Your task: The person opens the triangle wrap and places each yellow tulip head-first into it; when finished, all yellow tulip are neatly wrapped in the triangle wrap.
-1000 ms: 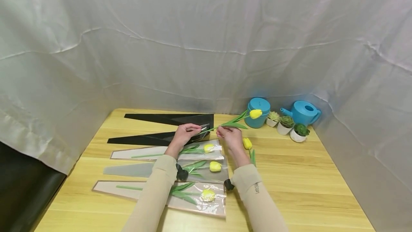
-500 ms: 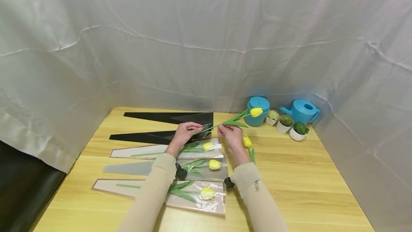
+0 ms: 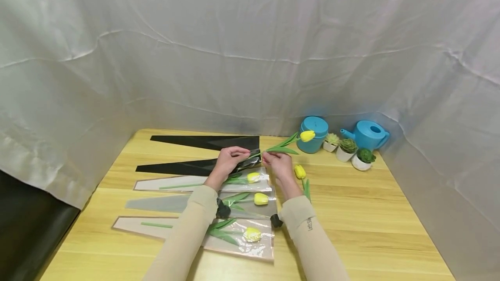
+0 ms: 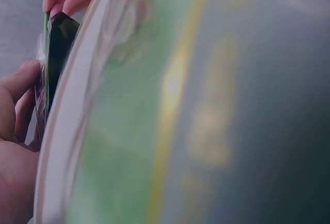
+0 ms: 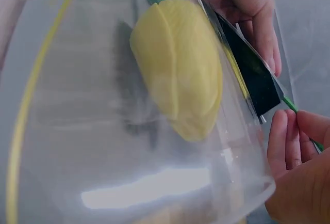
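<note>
My right hand [image 3: 279, 166] pinches the green stem of a yellow tulip [image 3: 307, 136], whose bloom points to the back right. The lower stem runs left into the mouth of a black flower sleeve [image 3: 175, 167] with a clear film front. At that mouth, my left hand [image 3: 228, 161] holds the sleeve between thumb and fingers. In the right wrist view, the fingers [image 5: 304, 131] grip the stem just outside the black sleeve's edge [image 5: 252, 74]. A sleeved tulip in the foreground covers much of both wrist views.
Another black sleeve [image 3: 203, 141] lies at the back. Nearer, a white sleeve [image 3: 156, 184], a grey sleeve [image 3: 156, 203] and a pinkish sleeve [image 3: 130, 224] each hold a yellow tulip. A loose tulip [image 3: 300, 171] lies right; a blue canister [image 3: 314, 125], small succulents [image 3: 346, 150] and blue watering can [image 3: 369, 135] stand behind.
The tulip has shifted slightly left, its stem a little deeper in the black sleeve. My left hand and the sleeve have moved slightly right, so the hands are closer together.
</note>
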The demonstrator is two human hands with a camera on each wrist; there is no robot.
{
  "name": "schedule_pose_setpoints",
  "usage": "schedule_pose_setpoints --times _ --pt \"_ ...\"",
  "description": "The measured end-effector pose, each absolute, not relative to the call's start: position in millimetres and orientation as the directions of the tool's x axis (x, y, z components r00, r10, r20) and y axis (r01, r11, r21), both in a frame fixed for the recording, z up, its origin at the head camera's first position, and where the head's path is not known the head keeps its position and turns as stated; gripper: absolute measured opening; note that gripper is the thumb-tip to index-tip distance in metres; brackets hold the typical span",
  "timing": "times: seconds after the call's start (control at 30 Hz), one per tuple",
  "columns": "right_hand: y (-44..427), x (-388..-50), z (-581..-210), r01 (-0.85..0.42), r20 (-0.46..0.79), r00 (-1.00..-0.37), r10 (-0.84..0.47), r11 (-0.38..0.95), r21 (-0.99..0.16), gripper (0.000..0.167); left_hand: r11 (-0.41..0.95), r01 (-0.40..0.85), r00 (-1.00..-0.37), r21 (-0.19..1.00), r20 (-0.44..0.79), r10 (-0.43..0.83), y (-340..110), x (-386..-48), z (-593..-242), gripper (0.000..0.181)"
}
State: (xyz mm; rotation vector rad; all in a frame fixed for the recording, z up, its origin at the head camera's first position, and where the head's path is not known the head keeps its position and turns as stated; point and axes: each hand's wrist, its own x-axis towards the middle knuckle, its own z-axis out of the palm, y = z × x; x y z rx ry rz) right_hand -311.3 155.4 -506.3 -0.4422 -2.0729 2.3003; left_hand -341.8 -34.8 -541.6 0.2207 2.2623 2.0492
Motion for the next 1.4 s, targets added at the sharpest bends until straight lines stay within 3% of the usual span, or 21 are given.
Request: schedule_pose_setpoints --times 0.43,0.9,1.03,1.17,1.27,1.4 --pt "153.8 -309.3 -508.2 0.187 -0.189 -0.963 0.192 -0.027 -0.982 0.018 0.095 0.071 -0.987 0.993 0.057 0.150 -27.4 -339.8 -539.7 0.017" --pt "184.5 -291.9 -509.9 0.338 -0.345 -0.926 0.155 -0.073 -0.938 0.030 0.177 0.097 -0.983 0.979 0.068 0.168 -28.4 -338.6 -544.7 0.016" --pt "203.7 -289.7 -500.4 0.274 -0.262 -0.938 0.225 0.023 -0.961 0.030 0.167 0.073 -0.982 0.983 0.042 0.184 -30.6 -339.0 -544.5 0.019" --pt "236.7 -298.9 -487.7 0.125 -0.055 -0.964 0.259 0.263 -0.957 0.030 0.149 0.066 -0.983 0.987 0.039 0.177 -29.5 -339.0 -543.4 0.022" --pt "265.5 -310.1 -484.3 0.030 0.083 -0.977 0.198 0.506 -0.862 0.028 0.154 0.073 -0.982 0.985 0.045 0.181 -30.3 -338.5 -543.5 0.021" --pt "291.8 -323.4 -489.5 -0.056 0.115 -0.993 0.037 0.700 -0.712 0.027 0.174 0.066 -0.981 0.983 0.031 0.193 -32.3 -336.2 -544.6 0.019"
